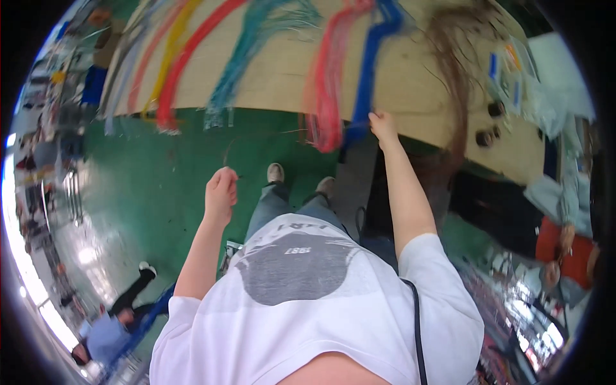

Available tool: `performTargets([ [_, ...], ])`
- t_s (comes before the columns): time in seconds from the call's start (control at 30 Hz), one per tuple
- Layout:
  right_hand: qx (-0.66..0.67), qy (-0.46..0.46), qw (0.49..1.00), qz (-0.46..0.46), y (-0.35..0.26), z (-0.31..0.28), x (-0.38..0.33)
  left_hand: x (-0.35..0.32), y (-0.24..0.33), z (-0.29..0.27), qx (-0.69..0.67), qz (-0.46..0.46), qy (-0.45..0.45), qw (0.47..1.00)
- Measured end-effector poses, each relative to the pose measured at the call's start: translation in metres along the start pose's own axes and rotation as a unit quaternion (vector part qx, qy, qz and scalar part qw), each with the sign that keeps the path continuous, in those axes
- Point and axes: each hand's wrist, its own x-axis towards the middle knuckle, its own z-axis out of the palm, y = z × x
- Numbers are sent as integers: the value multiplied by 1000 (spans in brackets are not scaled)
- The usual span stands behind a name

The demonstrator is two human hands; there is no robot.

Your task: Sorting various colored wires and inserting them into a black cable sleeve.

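Observation:
A thin brown wire (273, 133) runs between my two hands, arching over the floor in front of the table. My left hand (221, 191) is closed around its near end, low and to the left. At the table's front edge my right hand (384, 127) pinches the wire close to its other side, just right of a blue wire bundle (369, 77). Left of that, a pink-red bundle (326, 96) hangs over the edge. Brown wires (454, 70) lie in a loose bundle right of my right hand, drooping off the table. Some strands are blurred.
The wooden table (282, 90) also carries teal (237, 70), red (186, 64) and yellow (168, 58) wire bundles. Dark rolls (487, 136) and plastic bags (545, 106) lie at the right. One person (109, 337) sits behind left; another (568, 224) is at the right.

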Motion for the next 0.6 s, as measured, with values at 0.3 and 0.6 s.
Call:
performTargets([
  [0.3, 162, 51, 983, 68, 14, 0, 26, -10, 59, -4, 37, 72, -97, 992],
  [0.6, 35, 19, 998, 39, -22, -27, 3, -12, 18, -2, 89, 31, -59, 994],
])
